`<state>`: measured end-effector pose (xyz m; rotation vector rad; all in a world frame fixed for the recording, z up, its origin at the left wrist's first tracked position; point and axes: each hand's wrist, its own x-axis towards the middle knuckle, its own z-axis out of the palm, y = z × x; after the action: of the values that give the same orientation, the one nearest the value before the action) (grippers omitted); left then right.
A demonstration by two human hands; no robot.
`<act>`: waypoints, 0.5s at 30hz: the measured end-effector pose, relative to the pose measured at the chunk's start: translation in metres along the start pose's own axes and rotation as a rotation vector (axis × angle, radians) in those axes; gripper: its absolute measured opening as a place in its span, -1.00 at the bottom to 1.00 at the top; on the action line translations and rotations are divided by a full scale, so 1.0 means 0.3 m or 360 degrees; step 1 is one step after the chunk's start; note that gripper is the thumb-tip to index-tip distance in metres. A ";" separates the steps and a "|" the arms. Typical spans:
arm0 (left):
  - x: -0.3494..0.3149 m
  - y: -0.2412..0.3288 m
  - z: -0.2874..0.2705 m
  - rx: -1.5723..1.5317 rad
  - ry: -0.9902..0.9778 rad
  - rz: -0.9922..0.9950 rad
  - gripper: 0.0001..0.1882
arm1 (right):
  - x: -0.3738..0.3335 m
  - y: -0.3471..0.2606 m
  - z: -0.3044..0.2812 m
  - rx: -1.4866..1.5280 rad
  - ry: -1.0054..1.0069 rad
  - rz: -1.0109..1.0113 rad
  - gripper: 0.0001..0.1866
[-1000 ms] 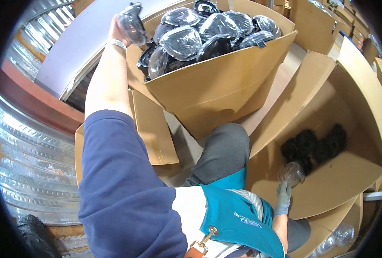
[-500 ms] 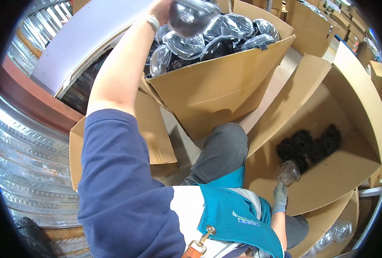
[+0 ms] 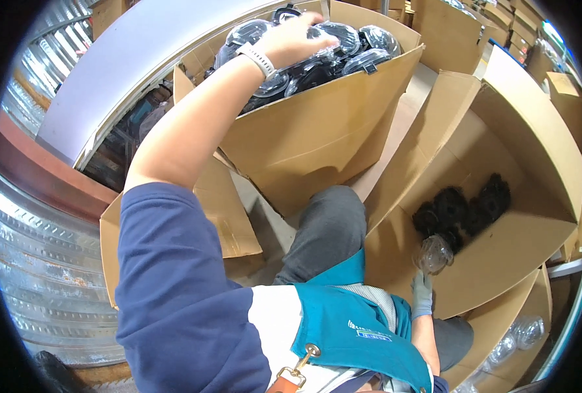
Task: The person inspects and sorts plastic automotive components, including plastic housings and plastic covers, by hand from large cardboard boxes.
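Note:
Over the near-left box of wrapped goods, my bare left hand (image 3: 297,43) reaches with fingers apart, close to the top of the pile. That pile is of rounded black items in clear plastic (image 3: 340,40); what lies right under my fingers is partly hidden. At the lower right, my gloved right hand (image 3: 423,291) is closed on the near end of a clear rounded plastic shell (image 3: 434,254). The shell is held inside a large open carton (image 3: 494,268), beside several dark, round-ended items (image 3: 451,206) on its bottom.
The full cardboard box (image 3: 330,124) stands ahead of my knee (image 3: 330,223). A lower carton (image 3: 222,209) sits under my left arm. More clear shells (image 3: 526,331) lie in a carton at the lower right. Ridged metal (image 3: 48,268) and a red beam (image 3: 55,167) border the left.
My left hand has moved right and down onto the pile, and the clear-wrapped rounded item it held is out of its grasp. My right hand keeps its hold on the shell.

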<state>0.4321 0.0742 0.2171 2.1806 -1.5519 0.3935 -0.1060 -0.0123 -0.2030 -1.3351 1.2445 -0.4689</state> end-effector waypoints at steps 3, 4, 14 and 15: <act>-0.055 0.038 0.017 0.0233 -0.0270 0.0190 -0.35 | 0.009 0.019 0.000 -0.0072 -0.0028 0.0006 -0.73; -0.055 0.029 0.016 0.0245 -0.0273 0.0052 -0.38 | 0.013 0.027 -0.005 -0.0152 -0.0008 0.0007 -0.73; -0.276 -0.569 -0.287 -0.1486 0.0633 -0.1522 -0.81 | 0.012 0.007 -0.022 0.0202 -0.0140 0.0138 -0.72; -0.332 -0.680 -0.345 -0.1535 0.0696 -0.1650 -0.83 | 0.019 -0.011 0.008 0.0210 -0.0170 0.0125 -0.70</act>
<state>0.5932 0.2645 0.2233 1.6174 -0.1365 -0.1944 -0.1008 -0.0169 -0.2028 -1.1802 1.1538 -0.4120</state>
